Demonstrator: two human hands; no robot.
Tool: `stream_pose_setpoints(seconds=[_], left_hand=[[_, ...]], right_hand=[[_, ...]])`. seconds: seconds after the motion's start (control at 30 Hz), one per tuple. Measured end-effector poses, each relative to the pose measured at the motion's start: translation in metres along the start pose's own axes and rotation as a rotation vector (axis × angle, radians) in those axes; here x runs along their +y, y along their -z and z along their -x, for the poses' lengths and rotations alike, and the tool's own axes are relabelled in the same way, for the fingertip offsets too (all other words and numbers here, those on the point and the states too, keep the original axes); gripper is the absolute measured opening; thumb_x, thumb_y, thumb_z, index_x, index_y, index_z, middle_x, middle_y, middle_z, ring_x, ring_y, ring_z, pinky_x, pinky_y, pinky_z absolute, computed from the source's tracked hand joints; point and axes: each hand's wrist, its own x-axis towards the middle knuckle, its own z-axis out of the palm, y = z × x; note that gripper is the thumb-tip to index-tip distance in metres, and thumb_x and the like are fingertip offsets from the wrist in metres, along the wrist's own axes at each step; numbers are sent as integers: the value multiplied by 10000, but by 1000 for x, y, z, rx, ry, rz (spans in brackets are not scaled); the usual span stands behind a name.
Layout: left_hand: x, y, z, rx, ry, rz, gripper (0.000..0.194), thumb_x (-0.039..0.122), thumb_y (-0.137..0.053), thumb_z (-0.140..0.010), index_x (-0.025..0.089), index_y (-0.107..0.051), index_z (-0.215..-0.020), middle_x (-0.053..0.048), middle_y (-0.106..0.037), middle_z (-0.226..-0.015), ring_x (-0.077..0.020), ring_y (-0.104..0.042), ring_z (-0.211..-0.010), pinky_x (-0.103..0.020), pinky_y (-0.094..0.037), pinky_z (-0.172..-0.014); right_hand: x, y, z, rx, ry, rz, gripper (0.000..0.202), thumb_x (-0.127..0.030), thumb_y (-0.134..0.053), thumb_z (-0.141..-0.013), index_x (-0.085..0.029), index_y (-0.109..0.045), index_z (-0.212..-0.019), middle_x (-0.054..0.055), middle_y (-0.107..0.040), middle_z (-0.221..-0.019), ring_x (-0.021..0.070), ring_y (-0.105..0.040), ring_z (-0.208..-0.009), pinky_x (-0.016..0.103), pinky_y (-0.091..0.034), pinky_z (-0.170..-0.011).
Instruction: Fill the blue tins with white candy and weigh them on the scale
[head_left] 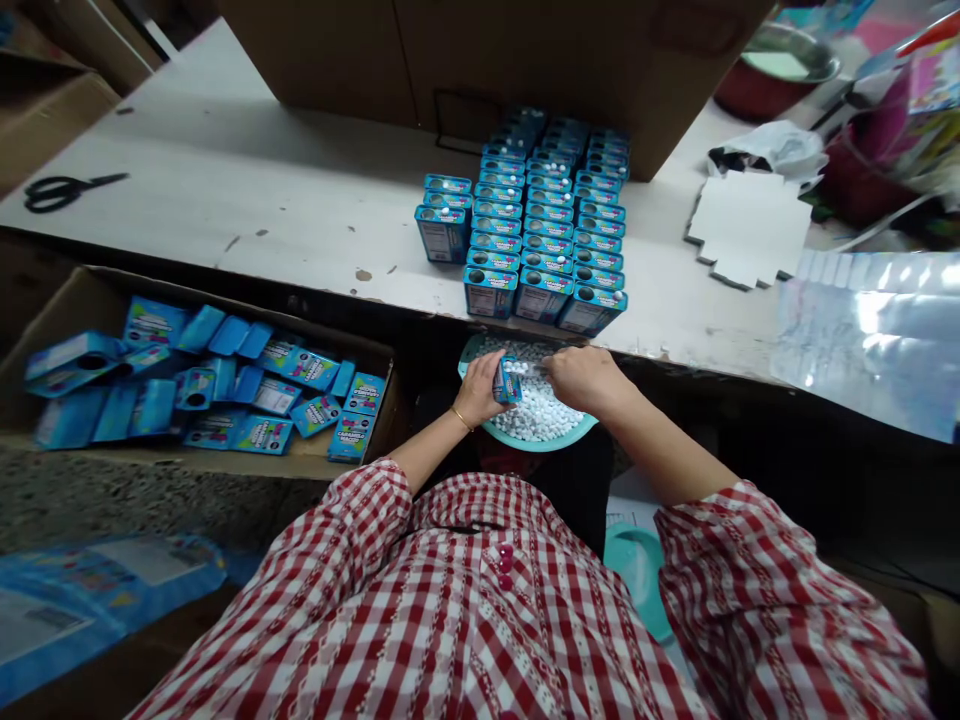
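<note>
My left hand [478,392] is wrapped round a small blue candy box [509,388], holding it over a turquoise bowl [541,444]. The bowl is full of small white candies [540,412]. Closed above the bowl's right side, my right hand [589,377] grips what looks like a small clear scoop [535,370]. White pieces lie at the scoop's tip, by the top of the box. The scoop's handle is hidden in my fingers. Beyond the bowl, rows of upright blue boxes [546,283] stand on the white table, some with white candies showing at their round holes.
A cardboard carton [300,462] at the left holds many loose blue boxes. Black scissors [71,190] lie on the table's far left. A large cardboard box [465,60] stands behind the rows. White cut card [750,228] and plastic sheeting [877,320] are at the right.
</note>
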Motion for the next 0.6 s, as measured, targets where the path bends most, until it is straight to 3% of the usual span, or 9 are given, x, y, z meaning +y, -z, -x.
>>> stream_pose_setpoints(seconds=[0.13,0.27,0.37,0.47,0.6], left_hand=[[3,4,3,31,7,54,997,463,-751,-574,154,-255,-1382,-176,-454,-1304,-330,-431,-1224,-500,-336,-1041],[9,32,6,224,127,148,1070,549,-776,-528,161,-250,-1375,-176,-460,-1291,-319,-464,-1209,-468,-368,-1033],[6,64,-3,425,262,207,1075,564,-770,-537,184,-220,-1380,-178,-427,-1331,-306,-464,-1226,-430,-386,-1030],[-10,92,-32,585,360,219,1082,527,-784,-544,194,-189,-1384,-185,-393,-1363,-311,-426,-1266,-418,-373,-1043],[-48,108,-93,705,475,242,1113,432,-818,-544,193,-139,-1393,-205,-328,-1397,-323,-361,-1311,-437,-321,-1077]], right_hand=[[-7,11,6,52,24,22,307,-169,-402,-845,-147,-684,-966,160,-688,-946,291,-666,-870,368,-504,-707],[19,2,30,232,16,-163,346,-293,-420,-883,-184,-634,-1131,123,-677,-1060,274,-652,-934,387,-510,-777],[50,-33,48,422,15,-500,392,-390,-432,-889,-205,-611,-1185,82,-661,-1137,229,-628,-1013,354,-489,-878],[71,-85,56,517,-97,-779,423,-457,-492,-836,-204,-649,-1135,74,-676,-1114,241,-630,-1013,372,-478,-921],[70,-144,60,487,-297,-1007,528,-534,-556,-741,-167,-672,-1102,89,-680,-1102,272,-620,-1043,389,-471,-948]])
